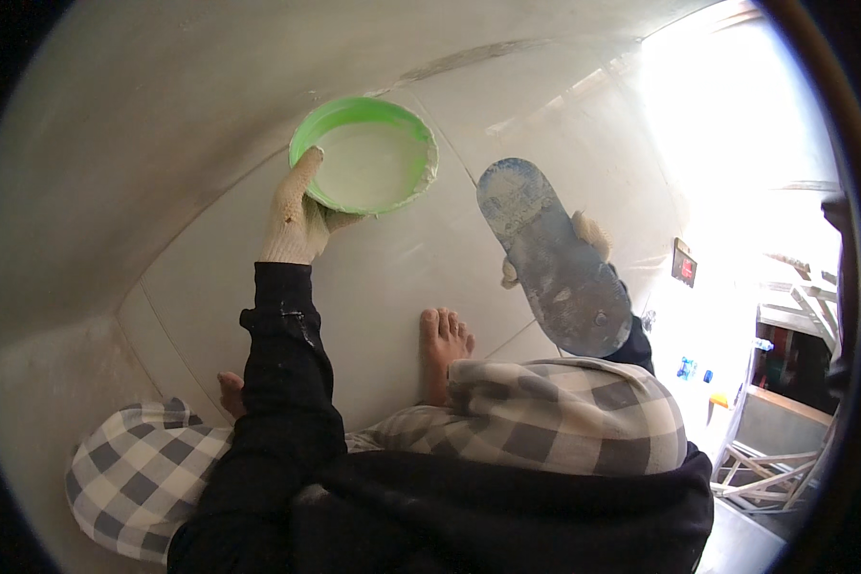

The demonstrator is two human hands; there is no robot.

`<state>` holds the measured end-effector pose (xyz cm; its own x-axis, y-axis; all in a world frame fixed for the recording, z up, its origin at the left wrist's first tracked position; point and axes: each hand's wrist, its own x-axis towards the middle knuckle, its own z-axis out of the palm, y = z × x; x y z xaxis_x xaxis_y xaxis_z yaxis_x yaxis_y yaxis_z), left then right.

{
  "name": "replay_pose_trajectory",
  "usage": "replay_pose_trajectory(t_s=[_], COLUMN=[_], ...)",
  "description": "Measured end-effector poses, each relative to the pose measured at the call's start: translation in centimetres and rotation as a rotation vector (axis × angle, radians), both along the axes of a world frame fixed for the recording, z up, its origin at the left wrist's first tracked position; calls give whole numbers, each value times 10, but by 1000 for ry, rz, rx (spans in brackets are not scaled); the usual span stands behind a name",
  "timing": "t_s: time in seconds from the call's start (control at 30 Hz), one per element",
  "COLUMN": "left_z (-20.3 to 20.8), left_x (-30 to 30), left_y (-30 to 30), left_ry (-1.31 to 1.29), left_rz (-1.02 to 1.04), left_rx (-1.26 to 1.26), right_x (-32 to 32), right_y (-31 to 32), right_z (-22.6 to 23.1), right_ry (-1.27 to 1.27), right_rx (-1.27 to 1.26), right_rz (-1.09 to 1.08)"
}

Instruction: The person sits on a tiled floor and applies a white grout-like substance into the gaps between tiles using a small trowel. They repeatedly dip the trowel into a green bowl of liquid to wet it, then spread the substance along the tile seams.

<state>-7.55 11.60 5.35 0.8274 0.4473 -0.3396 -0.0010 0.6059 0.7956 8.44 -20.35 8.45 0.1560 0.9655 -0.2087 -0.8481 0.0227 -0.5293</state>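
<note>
My left hand (297,220), in a knitted off-white glove, grips a light green bowl (327,121) by its near left edge, thumb over the rim. Smooth white paste (368,165) fills much of the bowl, and smears of it coat the right rim. To the right, my gloved right hand (593,234) is closed round a long flat metal trowel (555,263) with rounded ends. The trowel's broad grey face, scuffed with whitish residue, is turned up and hides most of that hand and any handle. A gap separates trowel and bowl.
Under me lies a pale tiled floor (373,297), with my bare feet on it. A curved-looking pale wall (163,124) rises at the left and far side. Bright light floods the right, where metal frames (775,478) and a bottle (707,377) stand.
</note>
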Motion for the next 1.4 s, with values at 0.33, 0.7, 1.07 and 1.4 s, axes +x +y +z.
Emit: replay_pose_trajectory(t_s=[0.33,0.7,1.07,1.4], left_z=[0,-20,-29,-51], left_x=[-3,-7,-16,-8], left_y=[-7,11,5,-7], left_ry=[39,12,-146,-232], left_rz=[-23,95,226,57], left_rx=[6,-379,-603,-700], right_x=[-2,-27,1,-13], right_y=[12,36,-5,50], right_z=[7,-6,8,28], right_ry=[-483,-1957,-770,-47], right_rx=[-195,-355,-685,9], right_rz=[53,374,-113,-115])
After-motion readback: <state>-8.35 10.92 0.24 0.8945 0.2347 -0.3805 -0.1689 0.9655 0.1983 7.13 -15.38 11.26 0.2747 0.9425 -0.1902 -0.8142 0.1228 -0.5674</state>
